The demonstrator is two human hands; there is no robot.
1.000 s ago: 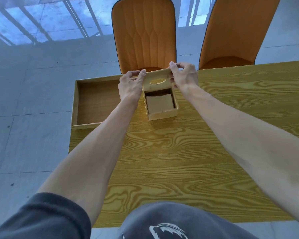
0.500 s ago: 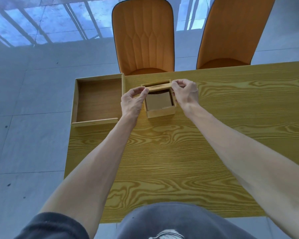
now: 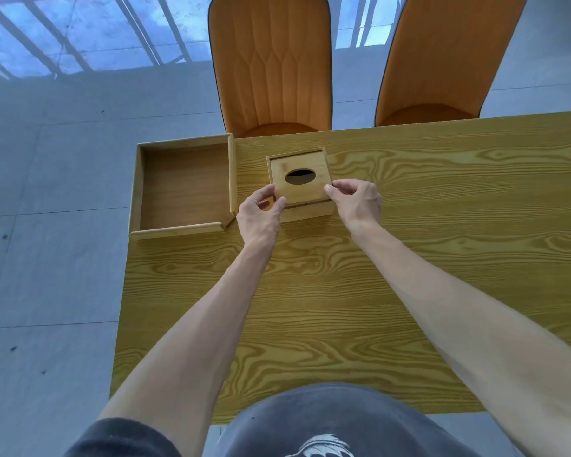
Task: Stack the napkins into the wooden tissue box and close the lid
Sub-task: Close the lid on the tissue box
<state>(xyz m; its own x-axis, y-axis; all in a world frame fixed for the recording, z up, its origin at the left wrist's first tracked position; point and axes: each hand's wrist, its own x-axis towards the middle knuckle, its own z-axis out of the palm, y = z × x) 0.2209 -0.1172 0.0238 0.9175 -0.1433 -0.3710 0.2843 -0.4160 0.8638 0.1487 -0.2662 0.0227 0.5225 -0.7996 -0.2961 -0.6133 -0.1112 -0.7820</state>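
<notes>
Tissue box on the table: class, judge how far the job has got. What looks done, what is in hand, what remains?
Done: no loose napkins show, and the tray beside the box is bare. In hand: the left hand and right hand pinch the lid's near corners on the tissue box. Left: pressing its near edge down and letting go.

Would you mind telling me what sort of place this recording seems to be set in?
Probably a dining area or a meeting room. A long wood-grain table has two padded orange chairs pushed up to its far side, and it stands on a pale tiled floor that reflects a large window.
</notes>
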